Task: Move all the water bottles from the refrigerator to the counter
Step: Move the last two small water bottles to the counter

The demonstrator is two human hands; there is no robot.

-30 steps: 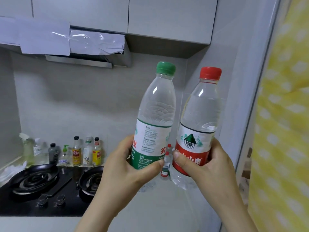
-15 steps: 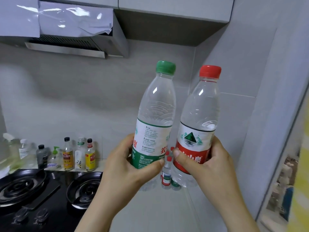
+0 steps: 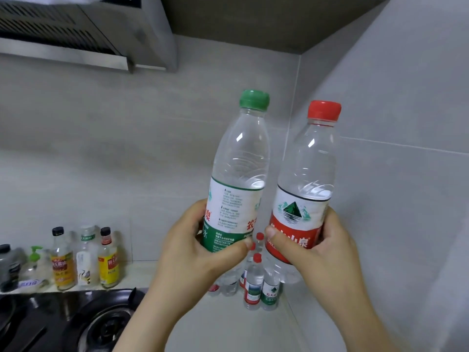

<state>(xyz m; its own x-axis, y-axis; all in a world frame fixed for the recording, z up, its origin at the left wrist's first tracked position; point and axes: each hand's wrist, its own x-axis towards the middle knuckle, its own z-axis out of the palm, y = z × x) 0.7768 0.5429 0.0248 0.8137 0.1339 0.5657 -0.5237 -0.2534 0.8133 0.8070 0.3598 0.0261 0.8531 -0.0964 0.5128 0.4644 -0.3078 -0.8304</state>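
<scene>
I have a water bottle in each hand, both carried upright and side by side so I can set them down without turning either; my left hand point(image 3: 200, 250) is wrapped round the lower label of the green-capped bottle point(image 3: 239, 174), thumb across the front and fingers behind, closed snugly on it; my right hand point(image 3: 314, 252) grips the red-capped bottle point(image 3: 308, 189) the same way, thumb pressing the red band of the label, fingers curled round the far side. The two bottles lean slightly toward each other at the base and nearly touch where my thumbs meet; I cannot tell whether the plastic itself is in contact. Both forearms come up from below, wrists bent back a little, holding the bottles out in front of me at about chest height. Beyond and below my hands, in the corner of the counter point(image 3: 228, 326), a cluster of water bottles point(image 3: 256, 288) already stands, so I judge the next move is to lower these two beside that group; the free counter lies just nearer me than the cluster. Off beyond my left hand are the stove point(image 3: 76, 323) and a row of condiment bottles point(image 3: 83, 260) against the wall; I should keep clear of those.
</scene>
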